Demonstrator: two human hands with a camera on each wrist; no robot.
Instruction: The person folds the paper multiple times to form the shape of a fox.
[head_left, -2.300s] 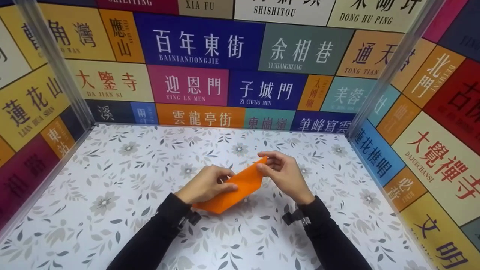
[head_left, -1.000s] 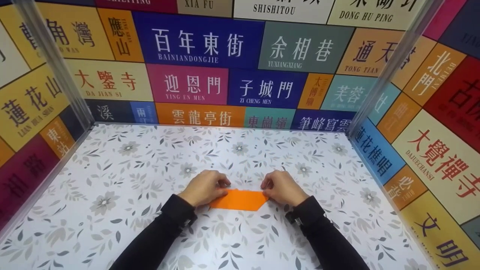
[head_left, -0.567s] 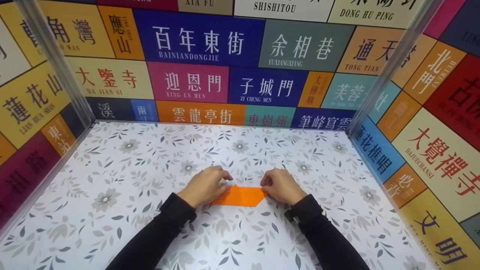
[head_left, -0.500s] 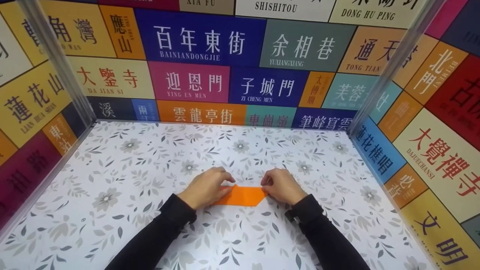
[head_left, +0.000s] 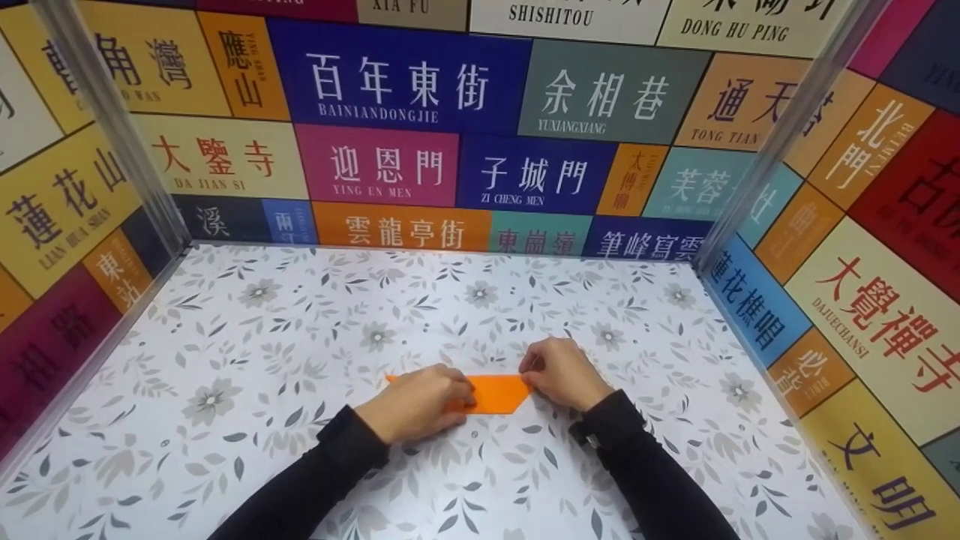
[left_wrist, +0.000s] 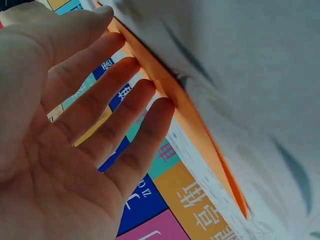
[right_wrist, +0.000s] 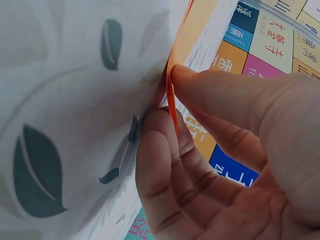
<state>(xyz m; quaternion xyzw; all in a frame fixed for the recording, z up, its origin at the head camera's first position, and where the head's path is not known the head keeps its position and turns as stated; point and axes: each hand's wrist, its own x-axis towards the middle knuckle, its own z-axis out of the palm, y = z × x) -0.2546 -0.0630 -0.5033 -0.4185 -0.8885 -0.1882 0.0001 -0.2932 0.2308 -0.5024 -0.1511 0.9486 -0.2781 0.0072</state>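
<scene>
A folded strip of orange paper (head_left: 495, 394) lies flat on the table, its right end slanting to a point. My left hand (head_left: 420, 401) covers its left part, and only a small tip shows past the knuckles. In the left wrist view, the fingers of that hand (left_wrist: 75, 125) are spread and extended, with the fingertips pressing along the orange paper (left_wrist: 192, 117). My right hand (head_left: 566, 371) pinches the far right corner. Seen from the right wrist, the thumb is on one face of the paper (right_wrist: 197, 22) and the curled fingers (right_wrist: 155, 165) are at the other.
The table (head_left: 300, 337) has a white covering with grey flowers and leaves. Panels of coloured signs (head_left: 397, 82) enclose it at the back and both sides, with clear strips (head_left: 772, 150) at the corners.
First held up and tilted between both hands, the paper came down flat. My left hand then slid from its upper left edge toward me and over it. The right hand stays at the right corner.
</scene>
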